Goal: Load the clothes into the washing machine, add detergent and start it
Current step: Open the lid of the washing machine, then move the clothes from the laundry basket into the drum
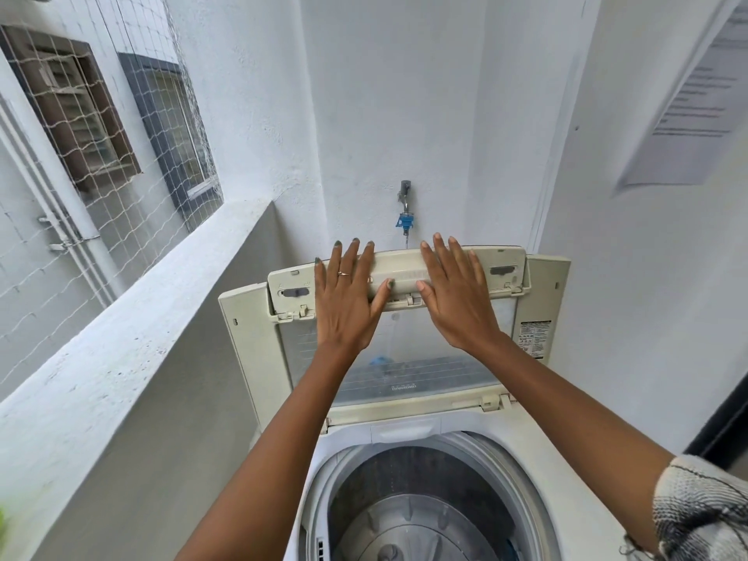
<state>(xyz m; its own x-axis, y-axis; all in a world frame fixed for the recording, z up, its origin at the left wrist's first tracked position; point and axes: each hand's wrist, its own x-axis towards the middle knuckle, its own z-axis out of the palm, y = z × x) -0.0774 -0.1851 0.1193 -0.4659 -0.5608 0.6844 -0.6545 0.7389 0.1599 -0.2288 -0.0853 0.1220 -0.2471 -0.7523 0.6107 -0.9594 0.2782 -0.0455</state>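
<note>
A cream top-loading washing machine stands below me with its folding lid raised upright against the back wall. My left hand lies flat on the lid's upper panel, fingers straight and spread, a ring on one finger. My right hand presses flat on the same panel to the right. The round drum is exposed beneath my arms and I see no clothes in it. No detergent is in view.
A tap with a blue hose connector sticks out of the white wall behind the lid. A low grey parapet with netting above runs along the left. A printed notice hangs on the right wall.
</note>
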